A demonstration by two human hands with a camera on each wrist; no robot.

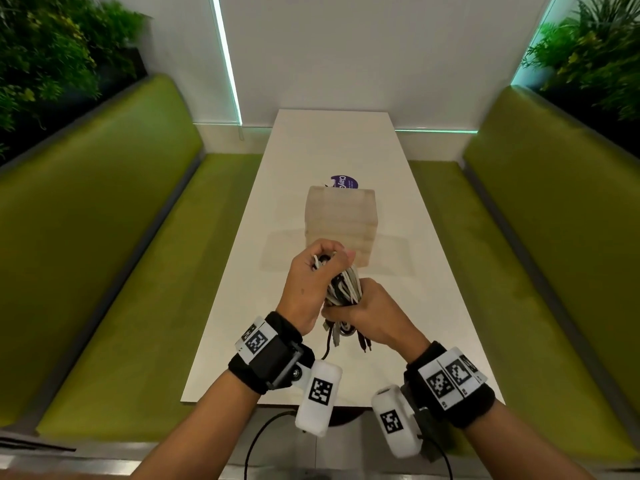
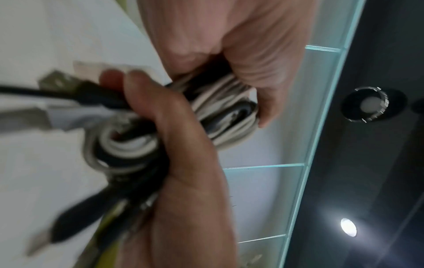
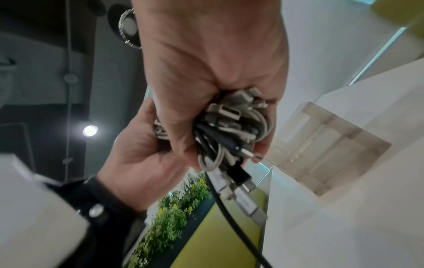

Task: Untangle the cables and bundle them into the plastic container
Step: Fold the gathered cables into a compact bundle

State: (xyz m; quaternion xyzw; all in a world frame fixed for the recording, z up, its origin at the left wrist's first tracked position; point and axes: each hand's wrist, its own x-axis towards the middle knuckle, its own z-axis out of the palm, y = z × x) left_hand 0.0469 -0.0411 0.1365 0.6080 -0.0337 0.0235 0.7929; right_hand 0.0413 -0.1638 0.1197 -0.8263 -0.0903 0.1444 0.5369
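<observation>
Here, both hands hold one bundle of cables above the white table (image 1: pixel 349 140).

The left hand (image 1: pixel 308 284) curls its fingers round the upper end of the white and black cables (image 1: pixel 344 289), while the right hand (image 1: pixel 375 315) clenches the lower end, plugs dangling beneath it. Just beyond the hands, the translucent plastic container (image 1: pixel 341 220) stands upright on the table, apart from the bundle.
</observation>
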